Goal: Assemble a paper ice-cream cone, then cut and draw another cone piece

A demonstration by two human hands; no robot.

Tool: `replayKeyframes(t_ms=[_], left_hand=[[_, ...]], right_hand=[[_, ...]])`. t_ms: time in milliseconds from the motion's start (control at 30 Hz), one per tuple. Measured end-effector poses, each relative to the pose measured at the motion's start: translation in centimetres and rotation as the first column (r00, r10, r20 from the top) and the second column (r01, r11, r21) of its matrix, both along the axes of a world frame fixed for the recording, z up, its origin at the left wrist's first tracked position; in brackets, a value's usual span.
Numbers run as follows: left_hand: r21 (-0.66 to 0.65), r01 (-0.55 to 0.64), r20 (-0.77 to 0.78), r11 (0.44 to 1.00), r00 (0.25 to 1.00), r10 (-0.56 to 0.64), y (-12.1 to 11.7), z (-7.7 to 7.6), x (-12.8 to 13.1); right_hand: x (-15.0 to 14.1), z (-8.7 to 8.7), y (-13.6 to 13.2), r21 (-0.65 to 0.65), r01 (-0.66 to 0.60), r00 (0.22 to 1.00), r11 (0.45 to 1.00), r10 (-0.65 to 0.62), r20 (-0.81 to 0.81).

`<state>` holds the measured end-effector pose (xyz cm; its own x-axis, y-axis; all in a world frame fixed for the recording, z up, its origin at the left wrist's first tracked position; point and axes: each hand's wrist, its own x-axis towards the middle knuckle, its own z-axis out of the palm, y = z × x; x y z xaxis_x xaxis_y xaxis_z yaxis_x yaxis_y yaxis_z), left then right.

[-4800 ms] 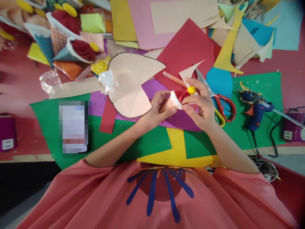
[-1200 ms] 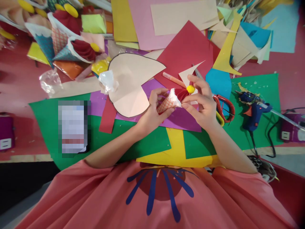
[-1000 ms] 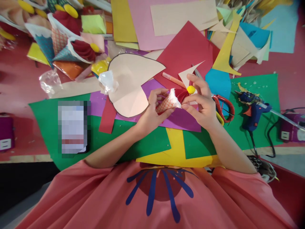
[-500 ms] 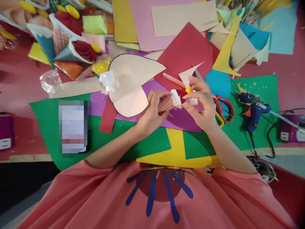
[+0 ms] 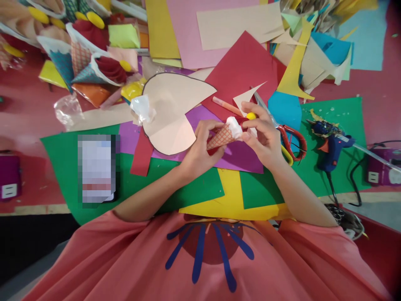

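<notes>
My left hand (image 5: pixel 203 142) is closed round a small craft ice cream cone (image 5: pixel 221 137), which has a red crosshatch pattern and a white wavy rim at its wide end. The cone lies tilted, its mouth towards the right. At that mouth, the fingers of my right hand (image 5: pixel 263 136) curl in and pinch the white rim. A yellow ball (image 5: pixel 251 116) and a bit of dark red filling show by the right fingers. Beneath both hands lie purple and green sheets. A cream paper cutout (image 5: pixel 169 113) with a dark outline lies beside the left hand.
Red-handled scissors (image 5: pixel 293 142) lie right of my right hand, and a blue glue gun (image 5: pixel 332 152) with its cord further right. A phone (image 5: pixel 97 169) rests at left. Finished cones (image 5: pixel 84 54) and clay packets fill the upper left; paper scraps (image 5: pixel 319 54) lie upper right.
The cone has turned slightly, showing more of its patterned side and white rim. My right fingers have shifted a little round the mouth, and the view has moved slightly.
</notes>
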<state>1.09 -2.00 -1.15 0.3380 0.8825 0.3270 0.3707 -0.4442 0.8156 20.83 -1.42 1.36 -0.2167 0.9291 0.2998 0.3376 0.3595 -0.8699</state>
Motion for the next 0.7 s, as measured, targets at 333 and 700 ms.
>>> replayKeyframes(t_ms=[333, 700], left_hand=[[-0.439, 0.268, 0.518, 0.857, 0.855, -0.002, 0.1, -1.0, 1.0], [-0.422, 0.337, 0.38, 0.842, 0.909, -0.173, 0.2, 0.3, 0.5]], right_hand=[[-0.8, -1.5, 0.6, -0.326, -0.244, 0.866, 0.913, 0.054, -0.497], [-1.5, -1.1, 0.1, -0.525, -0.209, 0.847, 0.825, -0.117, -0.519]])
